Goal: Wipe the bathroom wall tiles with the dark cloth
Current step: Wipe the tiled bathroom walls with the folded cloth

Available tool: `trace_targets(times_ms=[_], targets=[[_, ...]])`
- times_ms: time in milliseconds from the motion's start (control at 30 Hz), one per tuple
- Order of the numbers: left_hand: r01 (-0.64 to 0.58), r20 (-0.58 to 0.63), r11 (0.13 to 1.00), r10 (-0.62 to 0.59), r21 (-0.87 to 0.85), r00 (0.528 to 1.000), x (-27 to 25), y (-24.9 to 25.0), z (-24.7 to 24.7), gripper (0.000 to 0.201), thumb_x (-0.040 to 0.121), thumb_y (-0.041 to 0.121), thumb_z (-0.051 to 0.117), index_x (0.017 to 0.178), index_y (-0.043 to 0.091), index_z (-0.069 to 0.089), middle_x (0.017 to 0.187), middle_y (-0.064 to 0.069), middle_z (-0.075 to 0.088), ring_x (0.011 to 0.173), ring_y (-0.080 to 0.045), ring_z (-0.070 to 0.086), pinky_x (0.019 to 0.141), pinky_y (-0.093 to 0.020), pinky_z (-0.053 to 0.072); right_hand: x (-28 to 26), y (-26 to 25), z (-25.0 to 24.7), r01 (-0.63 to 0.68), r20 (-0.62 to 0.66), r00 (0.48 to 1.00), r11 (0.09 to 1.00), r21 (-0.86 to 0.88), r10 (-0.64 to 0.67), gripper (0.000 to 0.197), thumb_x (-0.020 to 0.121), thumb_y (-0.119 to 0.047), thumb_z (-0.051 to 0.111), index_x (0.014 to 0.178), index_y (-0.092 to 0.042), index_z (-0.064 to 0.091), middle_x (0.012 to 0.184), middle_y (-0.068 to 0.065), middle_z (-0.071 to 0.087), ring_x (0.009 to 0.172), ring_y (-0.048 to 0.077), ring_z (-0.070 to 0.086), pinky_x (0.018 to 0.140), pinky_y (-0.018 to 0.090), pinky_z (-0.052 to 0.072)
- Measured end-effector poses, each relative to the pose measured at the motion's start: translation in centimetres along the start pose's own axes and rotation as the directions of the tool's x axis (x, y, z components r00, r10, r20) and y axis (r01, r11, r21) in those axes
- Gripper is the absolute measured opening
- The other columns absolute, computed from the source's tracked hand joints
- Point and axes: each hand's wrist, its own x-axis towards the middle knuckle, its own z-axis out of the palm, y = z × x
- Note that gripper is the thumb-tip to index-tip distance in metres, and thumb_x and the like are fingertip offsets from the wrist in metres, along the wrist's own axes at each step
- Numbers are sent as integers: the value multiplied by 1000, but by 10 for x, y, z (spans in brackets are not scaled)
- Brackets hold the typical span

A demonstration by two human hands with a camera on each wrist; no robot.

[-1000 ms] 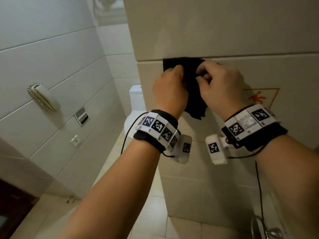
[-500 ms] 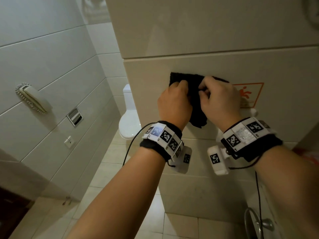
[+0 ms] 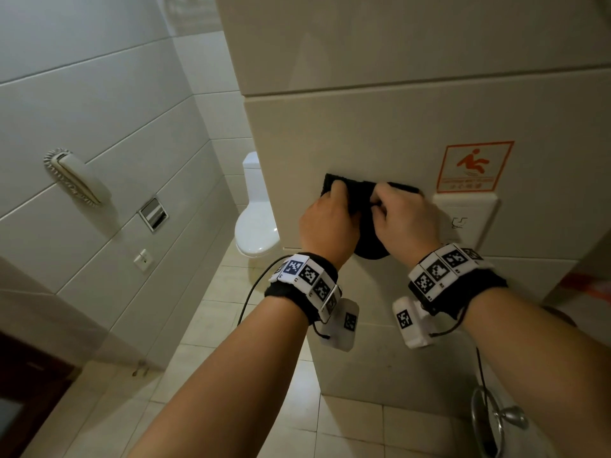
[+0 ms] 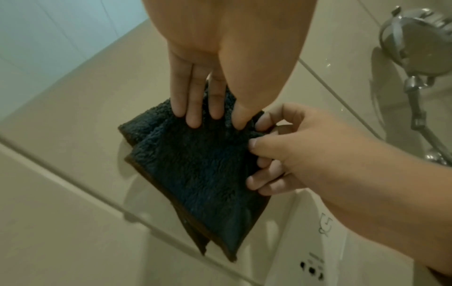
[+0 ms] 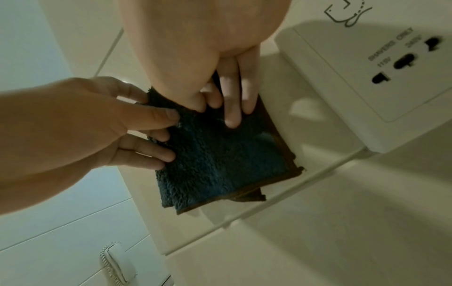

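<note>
Dark cloth: dark blue-black fluffy terry cloth, folded into layers with a brown hem, lies flat against the beige wall tile, a little right of centre in the head view and just below the middle of the frame.

Left hand: left hand sits on the left part of the cloth; in the left wrist view its fingers run nearly straight down onto the pile and press it to the tile, so its grip is flat and spread, not curled round anything.

Right hand: right hand lies on the right part of the cloth; in the left wrist view its thumb and forefinger pinch the cloth's edge while the other fingers curl beside it, so its grip is narrow and holds the cloth.

Neighbours: white plastic shaver socket plate stands just beside the cloth at right centre of the head view; the cloth's right end appears to touch its edge. An orange slip-warning sticker sits above the plate. White toilet is at centre left, a wall telephone with coiled cord at far left, and a chrome ring fitting at lower right.

Step in hand: likely a wiping stroke on this tile, or a re-folding of the cloth between strokes; the pictures alone do not settle which.

Next move calls for: even pressure from both hands, a slide over the unwiped tile, and care to keep the cloth clear of the socket openings.
</note>
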Motion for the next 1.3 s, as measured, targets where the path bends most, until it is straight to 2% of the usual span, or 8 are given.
trace_targets(times_ms=[200, 333, 433, 700, 800, 967, 1067, 1300], targets=[[-64, -132, 988, 45, -143, 990, -2, 2, -10, 53, 89, 22, 59, 135, 27, 32, 93, 1, 66, 69, -24, 63, 57, -34, 50, 0, -7, -9, -109, 35, 994, 991, 74, 107, 41, 93, -20, 59, 129, -19, 42, 87, 1, 69, 80, 27, 66, 70, 40, 52], [-121, -214, 982, 88, -147, 973, 15, 5, -22, 41, 90, 23, 59, 128, 21, 45, 108, -4, 64, 87, -27, 63, 69, -43, 54, 17, -13, -31, -57, -102, 993, 996, 75, 65, 48, 90, -20, 63, 134, -18, 42, 73, -8, 60, 70, 24, 65, 64, 41, 54], [-142, -302, 977, 89, -159, 949, 40, 16, -46, 33, 91, 23, 59, 122, 19, 49, 107, -2, 64, 88, -26, 62, 70, -39, 52, 46, -20, -54, 1, -177, 984, 999, 50, 8, 37, 91, -23, 61, 126, -17, 48, 72, -5, 62, 71, 26, 65, 63, 39, 52], [-76, -324, 970, -2, -229, 946, 60, 11, -81, 29, 90, 17, 59, 118, 19, 53, 108, -1, 66, 96, -25, 62, 80, -42, 52, 82, -50, -60, 76, -171, 982, 996, -43, -82, 26, 88, -17, 58, 114, -15, 57, 77, 3, 66, 74, 34, 63, 60, 32, 36], [-39, -322, 970, -42, -242, 946, 61, 6, -83, 26, 89, 17, 59, 114, 20, 54, 105, 1, 66, 95, -24, 61, 77, -39, 50, 88, -57, -54, 91, -180, 979, 995, -32, -95, 23, 86, -14, 56, 109, -15, 60, 75, 4, 64, 73, 34, 61, 59, 33, 41], [-16, -344, 977, -59, -211, 937, 50, -19, -74, 24, 87, 13, 61, 110, 16, 58, 101, -3, 66, 83, -22, 59, 65, -33, 45, 77, -59, -29, 165, -94, 981, 985, -49, -169, 18, 89, -17, 54, 107, -17, 59, 83, 2, 66, 74, 34, 62, 57, 32, 39], [15, -313, 984, -70, -176, 947, 32, -39, -62, 24, 85, 11, 62, 108, 15, 57, 96, -5, 67, 80, -28, 62, 64, -38, 49, 58, -60, -3, 164, -13, 986, 986, -24, -165, 14, 89, -16, 56, 103, -16, 58, 79, 3, 64, 69, 34, 61, 54, 31, 35], [179, -98, 965, -201, -191, 975, -17, -78, -27, 15, 88, 9, 62, 102, 13, 57, 86, -3, 63, 79, -29, 61, 68, -40, 52, 15, -62, 35, 74, 254, 965, 997, -23, -66, 8, 94, -19, 53, 101, -17, 56, 84, 3, 65, 76, 32, 60, 59, 35, 42]])
